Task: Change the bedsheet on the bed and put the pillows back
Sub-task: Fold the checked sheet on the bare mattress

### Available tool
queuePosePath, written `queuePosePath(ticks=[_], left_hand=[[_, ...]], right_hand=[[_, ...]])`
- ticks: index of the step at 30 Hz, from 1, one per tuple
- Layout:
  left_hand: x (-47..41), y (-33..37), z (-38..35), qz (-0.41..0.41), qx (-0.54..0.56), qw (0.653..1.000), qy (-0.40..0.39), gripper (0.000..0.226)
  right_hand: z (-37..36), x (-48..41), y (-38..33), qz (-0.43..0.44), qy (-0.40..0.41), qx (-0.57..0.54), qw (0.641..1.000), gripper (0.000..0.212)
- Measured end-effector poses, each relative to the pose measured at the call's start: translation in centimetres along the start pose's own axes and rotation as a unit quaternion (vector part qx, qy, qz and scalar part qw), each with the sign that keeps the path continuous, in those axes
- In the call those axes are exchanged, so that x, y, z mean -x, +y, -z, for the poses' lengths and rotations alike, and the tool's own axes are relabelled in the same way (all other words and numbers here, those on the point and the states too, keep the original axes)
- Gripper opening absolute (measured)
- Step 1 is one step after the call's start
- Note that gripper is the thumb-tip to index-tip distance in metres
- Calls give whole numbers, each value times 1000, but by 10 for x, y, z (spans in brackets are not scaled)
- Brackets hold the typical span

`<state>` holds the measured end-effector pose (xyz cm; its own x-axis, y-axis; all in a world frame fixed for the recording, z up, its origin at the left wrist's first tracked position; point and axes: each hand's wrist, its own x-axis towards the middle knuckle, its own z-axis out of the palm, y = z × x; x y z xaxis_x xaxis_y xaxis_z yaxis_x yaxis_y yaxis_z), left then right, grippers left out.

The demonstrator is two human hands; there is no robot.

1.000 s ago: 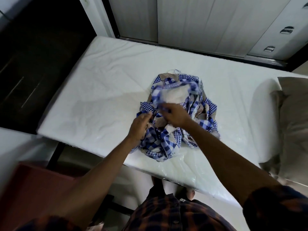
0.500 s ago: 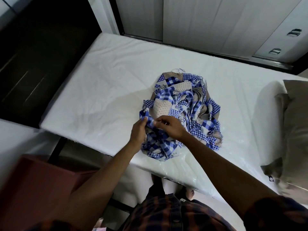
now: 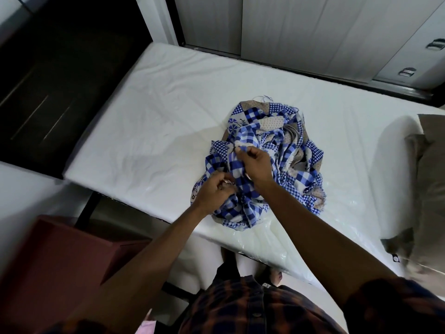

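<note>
Blue-and-white checked patchwork bedsheet of thin woven cloth (image 3: 297, 165) lies crumpled in a heap on the white plastic-wrapped mattress (image 3: 168, 116), near the edge where the person stands; the head view, the only one, looks down on it. I judge it light, limp and soft, with no stiffness. Lifted by one point it will sag and drag the heap after it, nothing in it can break, and the glossy film beneath probably lets it slide easily. Loose threads show along the heap's far rim, so a raw edge seems to lie there. The best hold, in my judgement, is a hem or corner, pinched at two points well apart, so the sheet shakes open instead of rising as a lump. The left grip (image 3: 214, 191) is clenched on a fold at the near left of the heap, fingers curled into the cloth. The right grip (image 3: 256, 165), just beside it and a little farther in, pinches a raised ridge of checked cloth between thumb and fingertips, the other fingers curled. The two sit close together, which suggests a search for an edge, not a spreading pull. A grey-brown soft pillow (image 3: 431, 169) lies at the right end of the bed, well apart from the sheet.
</note>
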<state>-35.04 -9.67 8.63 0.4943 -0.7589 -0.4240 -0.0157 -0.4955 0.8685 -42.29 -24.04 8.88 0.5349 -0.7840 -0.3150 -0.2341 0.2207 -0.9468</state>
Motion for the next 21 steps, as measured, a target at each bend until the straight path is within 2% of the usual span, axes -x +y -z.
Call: queuePosePath(ticks=[2, 3, 6, 7, 9, 11, 14, 17, 19, 21], left_hand=[[2, 1, 6, -17, -36, 999, -29, 32], [3, 4, 9, -27, -52, 997, -50, 41], [7, 10, 18, -67, -113, 987, -92, 57], [8, 14, 20, -82, -132, 984, -88, 58], [11, 22, 24, -108, -141, 982, -62, 54], [13, 29, 29, -113, -114, 987, -30, 45], [16, 42, 37, -97, -7, 995, -24, 40], [14, 49, 44, -96, 4, 995, -39, 38], [12, 50, 49, -90, -1, 994, -62, 37], [12, 49, 54, -83, 2, 994, -77, 38]], right_hand=[[8, -8, -2, 59, 53, 112, 991, 42], [13, -12, -5, 104, 63, 187, 975, 38], [25, -18, -20, 265, 55, 362, 892, 30], [28, -21, -25, 302, 65, 387, 869, 31], [30, -29, -29, 332, 81, 375, 862, 29], [26, -33, -33, 296, 47, 320, 899, 25], [8, -24, -29, 183, -76, 233, 952, 17], [-12, -5, -10, 116, -177, 198, 957, 16], [-20, 9, -4, 84, -214, 158, 960, 36], [-23, 19, 0, 41, -228, 86, 969, 37]])
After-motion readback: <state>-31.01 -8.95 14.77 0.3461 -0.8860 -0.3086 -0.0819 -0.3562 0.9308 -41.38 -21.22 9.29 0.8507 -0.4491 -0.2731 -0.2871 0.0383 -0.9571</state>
